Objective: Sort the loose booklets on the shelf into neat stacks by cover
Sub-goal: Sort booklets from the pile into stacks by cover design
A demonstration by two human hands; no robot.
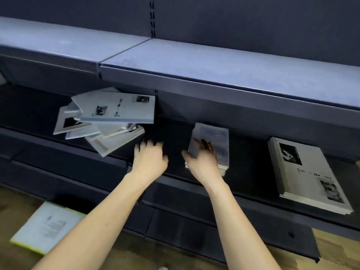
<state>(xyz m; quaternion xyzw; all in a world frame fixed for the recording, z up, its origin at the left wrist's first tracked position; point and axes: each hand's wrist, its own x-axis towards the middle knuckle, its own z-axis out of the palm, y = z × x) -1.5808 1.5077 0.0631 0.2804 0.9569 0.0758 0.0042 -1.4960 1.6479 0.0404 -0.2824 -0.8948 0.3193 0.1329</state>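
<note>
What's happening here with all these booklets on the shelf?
A person is sorting booklets on a dark shelf. The right hand rests on a small, neat stack in the middle, fingers spread over its cover. The left hand is open and reaching toward a messy pile of loose booklets on the left, not yet touching it. A tidy stack with a photo cover already lies at the right. One more booklet lies on the wooden floor below.

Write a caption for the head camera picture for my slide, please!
Right hand rests on the small booklet stack, left hand reaches toward the messy booklet pile.
</note>
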